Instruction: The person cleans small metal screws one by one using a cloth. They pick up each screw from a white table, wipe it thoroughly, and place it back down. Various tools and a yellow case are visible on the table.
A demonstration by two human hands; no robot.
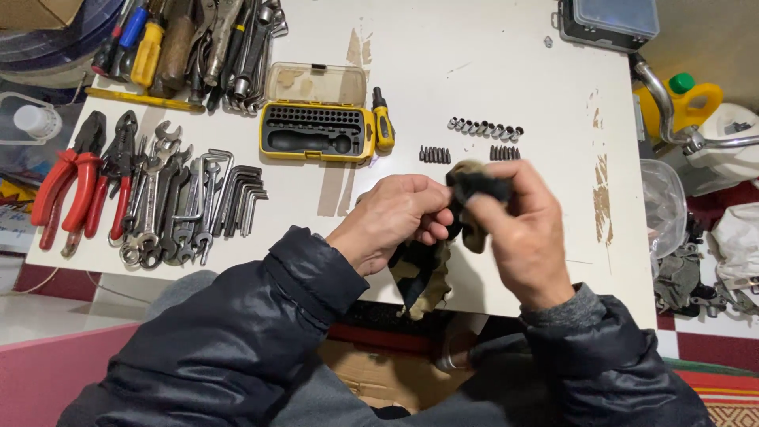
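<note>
Both hands meet over the near edge of a white table [474, 87]. My left hand [391, 221] is closed around something small that the fingers hide. A dark and tan patterned cloth [423, 273] hangs below it. My right hand [526, 233] pinches the upper part of that cloth [474, 183] and presses it against the left hand's fingers. Just beyond the hands lie two short rows of dark screwdriver bits [435, 154] and a row of small silver sockets [485, 129]. A yellow bit case [316, 130] lies open with a small yellow-handled screwdriver [383, 122] beside it.
Red-handled pliers [75, 186], wrenches [162, 209] and hex keys [241, 198] are laid out at the left. More hand tools [198, 47] pile at the far left corner. A dark box with a clear lid [609, 20] stands at the far right. A cardboard box [379, 372] sits under the table.
</note>
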